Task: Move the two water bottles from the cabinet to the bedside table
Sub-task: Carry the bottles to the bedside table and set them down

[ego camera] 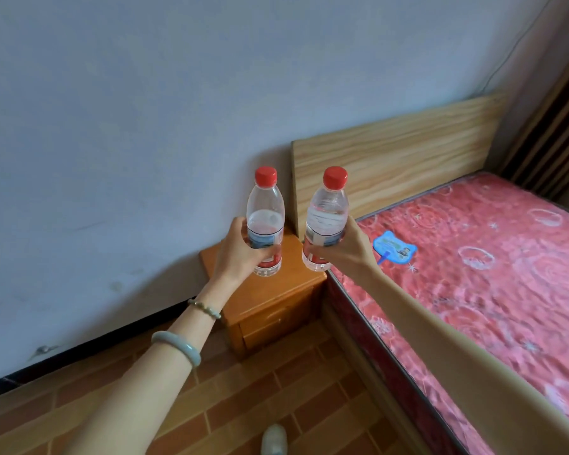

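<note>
I hold two clear water bottles with red caps out in front of me, both upright. My left hand point(240, 254) grips the left water bottle point(265, 205) around its label. My right hand point(347, 247) grips the right water bottle point(327, 208), which leans slightly left. Both bottles hang in the air above the orange wooden bedside table point(270, 290), which stands in the corner between the wall and the bed. The cabinet is out of view.
A bed with a red patterned mattress point(490, 274) and a light wooden headboard point(391, 159) fills the right side. A blue fan point(393, 249) lies on the mattress. The floor point(243, 405) is brown tile, with my shoe point(274, 438) on it.
</note>
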A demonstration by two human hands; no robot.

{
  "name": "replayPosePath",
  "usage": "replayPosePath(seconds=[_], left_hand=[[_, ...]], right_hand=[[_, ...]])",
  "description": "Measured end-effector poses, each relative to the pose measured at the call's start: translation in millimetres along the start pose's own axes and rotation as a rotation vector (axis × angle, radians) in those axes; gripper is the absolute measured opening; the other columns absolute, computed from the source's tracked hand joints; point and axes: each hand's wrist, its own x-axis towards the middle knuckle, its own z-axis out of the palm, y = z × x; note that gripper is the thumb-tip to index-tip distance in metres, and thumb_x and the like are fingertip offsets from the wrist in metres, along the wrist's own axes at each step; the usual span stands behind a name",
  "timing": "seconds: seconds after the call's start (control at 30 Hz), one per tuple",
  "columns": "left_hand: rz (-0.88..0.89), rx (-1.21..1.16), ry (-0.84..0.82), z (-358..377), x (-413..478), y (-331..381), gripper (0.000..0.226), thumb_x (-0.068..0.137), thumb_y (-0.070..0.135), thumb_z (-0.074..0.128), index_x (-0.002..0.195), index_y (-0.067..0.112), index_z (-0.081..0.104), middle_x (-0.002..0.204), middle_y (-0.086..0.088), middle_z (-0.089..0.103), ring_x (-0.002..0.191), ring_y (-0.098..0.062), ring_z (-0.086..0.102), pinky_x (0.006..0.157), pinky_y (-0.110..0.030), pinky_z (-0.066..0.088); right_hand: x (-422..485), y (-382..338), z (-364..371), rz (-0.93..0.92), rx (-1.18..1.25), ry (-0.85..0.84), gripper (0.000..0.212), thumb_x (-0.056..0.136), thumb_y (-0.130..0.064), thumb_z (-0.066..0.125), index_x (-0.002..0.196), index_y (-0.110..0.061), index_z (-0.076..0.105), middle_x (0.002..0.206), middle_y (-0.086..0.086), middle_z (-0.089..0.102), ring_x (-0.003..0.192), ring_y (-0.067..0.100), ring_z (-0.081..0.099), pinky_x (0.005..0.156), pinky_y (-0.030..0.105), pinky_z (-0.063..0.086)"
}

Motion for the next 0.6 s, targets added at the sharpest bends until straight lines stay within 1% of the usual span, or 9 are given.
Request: replayPosePath(seconds=[0.13, 0.2, 0.3, 0.33, 0.4, 0.5, 0.6], left_hand=[[-0.011, 0.020, 0.036, -2, 62, -7, 0.067, 0.070, 0.029, 0.079, 0.123, 0.016, 0.041, 0.127, -0.006, 0.056, 0.112, -0.024, 0.056, 0.079, -0.030, 0.050], [-0.024, 0.022, 0.053, 0, 86, -11, 0.067, 0.070, 0.029, 0.079, 0.123, 0.017, 0.041, 0.127, -0.006, 0.056, 0.112, -0.024, 0.056, 0.082, -0.034, 0.051], [-0.046, 0.031, 0.078, 5, 115, -18, 0.066, 0.070, 0.029, 0.079, 0.123, 0.018, 0.041, 0.128, -0.006, 0.055, 0.112, -0.024, 0.056, 0.086, -0.041, 0.053], [-0.053, 0.032, 0.086, 7, 123, -21, 0.066, 0.069, 0.029, 0.079, 0.123, 0.018, 0.041, 0.127, -0.006, 0.055, 0.112, -0.024, 0.056, 0.086, -0.041, 0.053], [-0.068, 0.033, 0.103, 11, 141, -26, 0.066, 0.069, 0.030, 0.080, 0.122, 0.018, 0.042, 0.127, -0.006, 0.056, 0.112, -0.024, 0.056, 0.085, -0.038, 0.052], [-0.095, 0.018, 0.144, 18, 165, -31, 0.065, 0.068, 0.029, 0.080, 0.120, 0.018, 0.043, 0.126, -0.005, 0.057, 0.110, -0.023, 0.056, 0.081, -0.033, 0.051], [-0.150, -0.023, 0.195, 29, 184, -38, 0.064, 0.067, 0.030, 0.081, 0.118, 0.019, 0.043, 0.116, 0.000, 0.058, 0.098, -0.015, 0.056, 0.076, -0.027, 0.050]], right_hand=[[63, -1, 17, -0.014, 0.006, -0.014, 0.070, 0.055, -0.029, 0.086, 0.116, -0.023, 0.051, 0.104, -0.004, 0.066, 0.092, 0.011, 0.063, 0.072, 0.022, 0.049], [91, 1, 25, -0.022, 0.014, -0.031, 0.068, 0.054, -0.029, 0.085, 0.114, -0.023, 0.053, 0.103, -0.004, 0.066, 0.091, 0.010, 0.064, 0.071, 0.021, 0.050], [126, 4, 34, -0.027, 0.034, -0.085, 0.066, 0.056, -0.025, 0.086, 0.113, -0.022, 0.053, 0.101, -0.005, 0.066, 0.089, 0.007, 0.064, 0.066, 0.014, 0.048], [137, 5, 37, -0.031, 0.040, -0.101, 0.066, 0.056, -0.024, 0.086, 0.113, -0.022, 0.053, 0.101, -0.006, 0.066, 0.089, 0.006, 0.064, 0.066, 0.013, 0.048], [160, 9, 43, -0.040, 0.055, -0.132, 0.067, 0.056, -0.022, 0.087, 0.114, -0.021, 0.052, 0.102, -0.004, 0.066, 0.090, 0.008, 0.064, 0.070, 0.017, 0.052], [194, 15, 54, -0.056, 0.058, -0.182, 0.068, 0.056, -0.020, 0.087, 0.114, -0.020, 0.051, 0.103, -0.002, 0.066, 0.092, 0.012, 0.064, 0.073, 0.021, 0.053], [225, 28, 64, -0.074, 0.045, -0.256, 0.070, 0.053, -0.024, 0.087, 0.113, -0.021, 0.050, 0.104, -0.001, 0.066, 0.092, 0.014, 0.064, 0.077, 0.031, 0.056]])
